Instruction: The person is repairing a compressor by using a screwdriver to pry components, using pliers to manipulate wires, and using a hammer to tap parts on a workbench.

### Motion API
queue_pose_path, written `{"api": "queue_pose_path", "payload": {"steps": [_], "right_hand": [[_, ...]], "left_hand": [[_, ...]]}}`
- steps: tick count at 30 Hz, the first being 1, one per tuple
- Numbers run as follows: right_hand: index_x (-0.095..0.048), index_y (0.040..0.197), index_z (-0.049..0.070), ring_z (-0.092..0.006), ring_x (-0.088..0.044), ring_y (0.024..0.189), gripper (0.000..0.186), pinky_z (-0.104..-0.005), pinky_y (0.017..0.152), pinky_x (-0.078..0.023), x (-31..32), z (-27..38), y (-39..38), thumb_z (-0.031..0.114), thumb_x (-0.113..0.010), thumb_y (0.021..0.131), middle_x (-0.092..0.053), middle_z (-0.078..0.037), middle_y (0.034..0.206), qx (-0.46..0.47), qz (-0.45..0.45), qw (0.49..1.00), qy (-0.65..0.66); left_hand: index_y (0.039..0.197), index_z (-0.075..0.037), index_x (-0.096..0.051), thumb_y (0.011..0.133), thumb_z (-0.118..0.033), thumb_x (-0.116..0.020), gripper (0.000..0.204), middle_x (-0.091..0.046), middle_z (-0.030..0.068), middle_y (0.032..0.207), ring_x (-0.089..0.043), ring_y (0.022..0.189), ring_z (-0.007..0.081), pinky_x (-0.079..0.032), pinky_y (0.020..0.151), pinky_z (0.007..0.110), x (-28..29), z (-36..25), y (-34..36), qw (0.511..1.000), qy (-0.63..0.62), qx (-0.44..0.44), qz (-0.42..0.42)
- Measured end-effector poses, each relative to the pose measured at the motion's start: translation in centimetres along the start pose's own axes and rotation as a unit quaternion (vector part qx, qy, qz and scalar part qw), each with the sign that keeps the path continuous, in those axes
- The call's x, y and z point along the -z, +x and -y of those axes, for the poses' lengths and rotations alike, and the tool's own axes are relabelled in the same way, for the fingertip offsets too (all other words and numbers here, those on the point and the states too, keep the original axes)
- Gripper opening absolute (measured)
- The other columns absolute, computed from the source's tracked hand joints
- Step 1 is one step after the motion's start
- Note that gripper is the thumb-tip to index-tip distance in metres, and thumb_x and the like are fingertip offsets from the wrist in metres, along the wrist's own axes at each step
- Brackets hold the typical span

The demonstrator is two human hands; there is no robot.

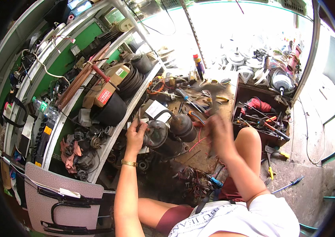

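Note:
A black compressor (169, 147) with a smaller rounded canister (183, 127) and a bent tube joining them stands tilted before me, on or beside the wooden bench top. My left hand (135, 136), with a gold watch on its wrist, is closed on the compressor's left end by a thin upright pipe. To the right of the compressor, my right hand (218, 132) is raised and smeared by motion. It grips a dark, blurred tool (214, 103) that looks like a hammer. Red wire (197, 144) lies on the wood between the hand and the compressor.
Pliers and screwdrivers (189, 100) litter the bench behind. A tool box (264, 130) with a red power tool stands at right. Metal shelves (108, 152) full of parts run along the left. Yellow-handled cutters (270, 164) and a blue screwdriver (290, 184) lie on the floor.

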State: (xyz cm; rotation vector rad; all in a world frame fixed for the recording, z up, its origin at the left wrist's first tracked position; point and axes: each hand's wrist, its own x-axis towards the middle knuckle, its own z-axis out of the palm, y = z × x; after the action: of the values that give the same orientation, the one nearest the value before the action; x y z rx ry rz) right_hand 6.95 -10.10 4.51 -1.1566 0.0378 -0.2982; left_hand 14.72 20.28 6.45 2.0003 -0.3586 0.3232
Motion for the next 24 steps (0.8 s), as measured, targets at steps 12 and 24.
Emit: {"api": "queue_pose_path", "payload": {"steps": [12,24], "right_hand": [[-0.056,0.103,0.005,-0.0114,-0.048,0.058,0.025,-0.0261,0.049,-0.038,0.6,-4.9,-1.1,0.028,-0.048,0.100,-0.053,-0.003,0.078,0.015,0.058,0.991,-0.119],[-0.056,0.081,0.006,-0.0163,-0.049,0.056,0.033,-0.0312,0.053,-0.043,1.9,0.6,1.8,0.032,-0.047,0.099,-0.050,-0.005,0.066,0.216,-0.118,0.969,0.028]], "left_hand": [[0.089,-0.005,-0.048,0.106,-0.037,-0.036,0.038,-0.058,0.0063,0.075,-0.059,0.073,0.0168,-0.045,0.076,0.032,-0.5,0.2,0.1,0.999,0.040,-0.013,-0.019],[0.089,-0.005,-0.045,0.107,-0.032,-0.032,0.035,-0.055,0.0080,0.078,-0.059,0.074,0.0183,-0.046,0.077,0.033,-0.6,0.1,0.9,0.999,0.026,-0.024,-0.032]]}}
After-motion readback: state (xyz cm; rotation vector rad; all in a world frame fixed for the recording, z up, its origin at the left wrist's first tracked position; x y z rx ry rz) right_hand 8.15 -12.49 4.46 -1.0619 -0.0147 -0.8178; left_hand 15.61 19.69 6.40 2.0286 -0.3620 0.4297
